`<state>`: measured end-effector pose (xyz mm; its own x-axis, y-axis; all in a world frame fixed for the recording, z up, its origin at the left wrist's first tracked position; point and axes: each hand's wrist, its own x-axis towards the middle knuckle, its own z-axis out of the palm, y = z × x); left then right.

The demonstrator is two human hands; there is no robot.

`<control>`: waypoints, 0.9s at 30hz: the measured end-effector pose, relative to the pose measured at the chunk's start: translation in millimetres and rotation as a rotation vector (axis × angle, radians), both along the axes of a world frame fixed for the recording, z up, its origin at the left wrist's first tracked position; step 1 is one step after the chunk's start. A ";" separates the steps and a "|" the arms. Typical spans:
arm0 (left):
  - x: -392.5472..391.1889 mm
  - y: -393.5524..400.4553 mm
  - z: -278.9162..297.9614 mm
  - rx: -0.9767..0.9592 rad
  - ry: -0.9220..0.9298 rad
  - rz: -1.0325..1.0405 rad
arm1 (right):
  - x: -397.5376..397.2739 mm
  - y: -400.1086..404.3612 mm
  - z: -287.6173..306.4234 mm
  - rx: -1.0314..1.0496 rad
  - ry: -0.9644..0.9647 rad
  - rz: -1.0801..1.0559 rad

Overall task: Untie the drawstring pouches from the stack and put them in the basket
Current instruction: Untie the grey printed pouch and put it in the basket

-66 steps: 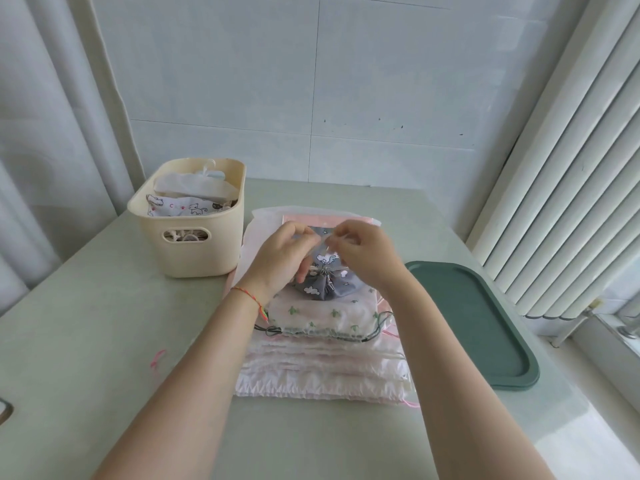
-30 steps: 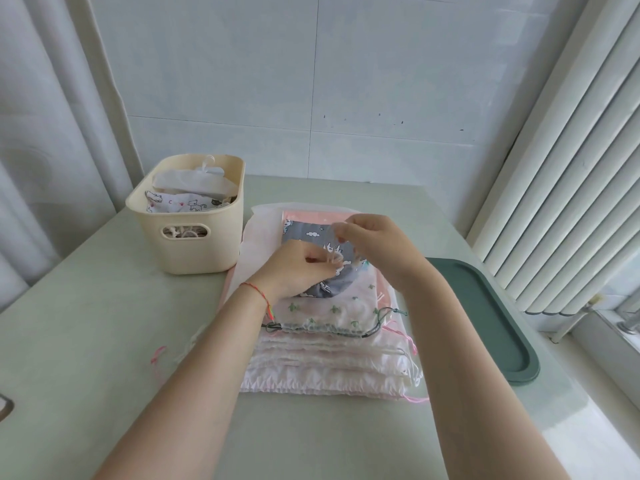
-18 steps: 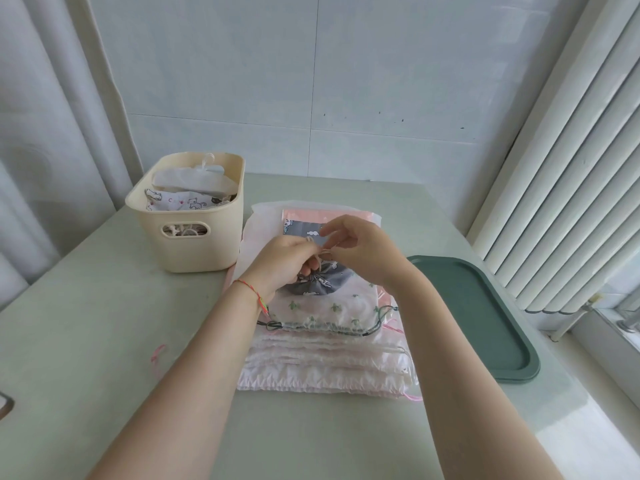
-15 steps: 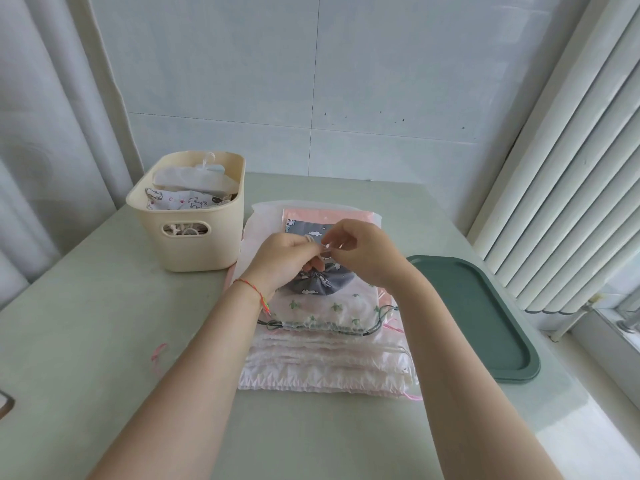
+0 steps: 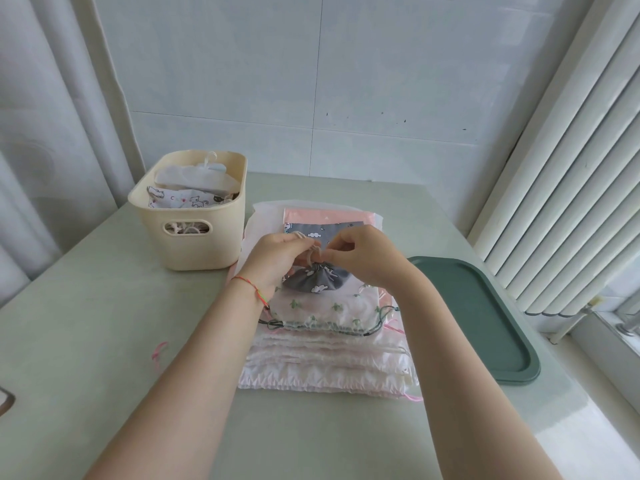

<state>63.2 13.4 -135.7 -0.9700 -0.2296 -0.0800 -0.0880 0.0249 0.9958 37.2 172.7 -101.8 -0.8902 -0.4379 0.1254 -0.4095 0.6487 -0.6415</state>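
Since the frame half a second earlier, both hands sit slightly lower over the stack, and the cord at the grey pouch's neck now shows as a loose pale loop between the fingertips.

Table (image 5: 104,323): pale green surface carrying all items. Its far edge meets a tiled wall.

Stack of drawstring pouches (image 5: 329,358): lies at the table's centre, white and pink layers, with a green-sprigged pouch (image 5: 325,310) near the top.

Green tray (image 5: 485,317): lies along the table's right edge, just beside the stack.

Cream basket (image 5: 194,244): stands toward the far left corner, close beside the stack's far left corner. It holds printed fabric pouches and a white piece on top.

Grey cloud-print pouch (image 5: 315,280): sits on top of the stack, gathered closed at its neck.

Left hand (image 5: 277,258): fingers curled, pinching the pale drawstring (image 5: 310,252) at the pouch neck. A red thread bracelet (image 5: 251,289) circles the wrist.

Right hand (image 5: 363,254): thumb and forefinger pinch the same cord from the opposite side.

Pink cord scrap (image 5: 158,351): lies loose on the table, well left of the stack.
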 end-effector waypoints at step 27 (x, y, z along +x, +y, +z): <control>-0.9 11.3 -5.9 -0.443 0.357 0.100 | -9.2 -5.0 -16.8 -0.365 -0.105 -0.097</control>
